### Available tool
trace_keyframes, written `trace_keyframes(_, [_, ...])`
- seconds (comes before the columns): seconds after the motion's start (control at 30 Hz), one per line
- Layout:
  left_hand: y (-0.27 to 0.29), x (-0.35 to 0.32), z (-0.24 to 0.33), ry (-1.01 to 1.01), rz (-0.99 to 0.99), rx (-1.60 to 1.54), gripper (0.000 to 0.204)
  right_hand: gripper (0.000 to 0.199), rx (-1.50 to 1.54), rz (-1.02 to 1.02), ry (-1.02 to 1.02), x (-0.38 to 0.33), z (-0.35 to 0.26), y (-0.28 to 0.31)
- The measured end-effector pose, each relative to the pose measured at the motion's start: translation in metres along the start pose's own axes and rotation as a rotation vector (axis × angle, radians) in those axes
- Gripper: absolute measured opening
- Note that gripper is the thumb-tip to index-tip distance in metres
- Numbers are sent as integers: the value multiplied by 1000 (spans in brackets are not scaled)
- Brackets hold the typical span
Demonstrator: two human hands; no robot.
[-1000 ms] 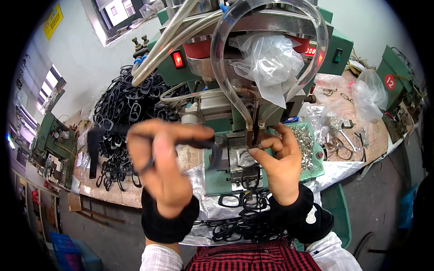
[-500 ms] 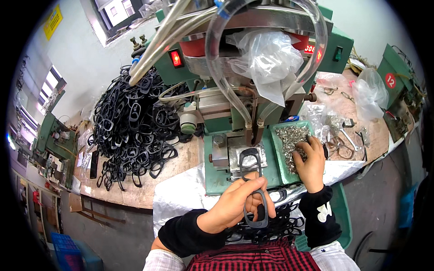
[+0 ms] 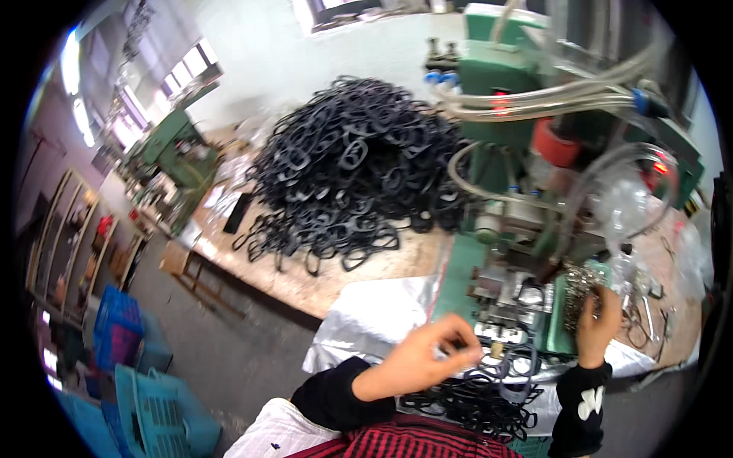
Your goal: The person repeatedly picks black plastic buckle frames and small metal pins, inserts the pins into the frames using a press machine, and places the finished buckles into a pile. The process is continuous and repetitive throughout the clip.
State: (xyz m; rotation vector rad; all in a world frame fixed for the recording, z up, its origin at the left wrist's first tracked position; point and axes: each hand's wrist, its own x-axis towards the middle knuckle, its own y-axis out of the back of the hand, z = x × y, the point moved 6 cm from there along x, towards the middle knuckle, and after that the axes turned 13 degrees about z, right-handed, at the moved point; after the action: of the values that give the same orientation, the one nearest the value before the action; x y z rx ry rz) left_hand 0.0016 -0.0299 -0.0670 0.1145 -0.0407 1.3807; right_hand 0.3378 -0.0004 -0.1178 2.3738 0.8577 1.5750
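My left hand is held before the green press, its fingers curled in toward the thumb; blur hides what, if anything, is in them. Just right of its fingertips, a dark eyeglass frame hangs at the press's front edge, beside the metal fixture. My right hand reaches into a green tray of small shiny metal parts. Its fingers are bent down among the parts, and I cannot make out what they grip. More dark eyeglass frames lie heaped just in front of me.
A large pile of dark eyeglass frames covers the bench left of the press. Clear hoses loop across it. A wrench and plastic bags lie at the right. Blue crates stand on the floor at the left.
The view has swung left, bringing the pile and blue crates further in. My left hand has moved away from the eyeglass frame it held. My right hand remains at the tray of metal parts.
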Motion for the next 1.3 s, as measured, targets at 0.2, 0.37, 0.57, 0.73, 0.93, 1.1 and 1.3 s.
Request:
trace_keyframes(0.2, [196,2,39,-385,1039,764,11,14,-112,-83,-65,-2,4,-2])
trace_keyframes(0.37, [246,54,-26,-240,857,1739,29,11,-73,-45,-94,14,-20,-7])
trace_keyframes(0.57, [262,79,-107,-377,816,1616,25,12,-26,47,-189,-4,-17,29])
trace_keyframes(0.73, [210,87,-82,-266,650,784,28,10,74,112,-414,-26,-9,64])
trace_keyframes(0.93, [115,100,-43,-201,606,224,22,15,469,-59,-164,43,-110,25])
trace_keyframes(1.1, [86,83,-64,-195,606,-162,18,42,751,-46,-510,36,-131,-17])
trace_keyframes(1.3, [59,59,16,-557,470,-388,16,55,778,-57,-620,28,-130,-24])
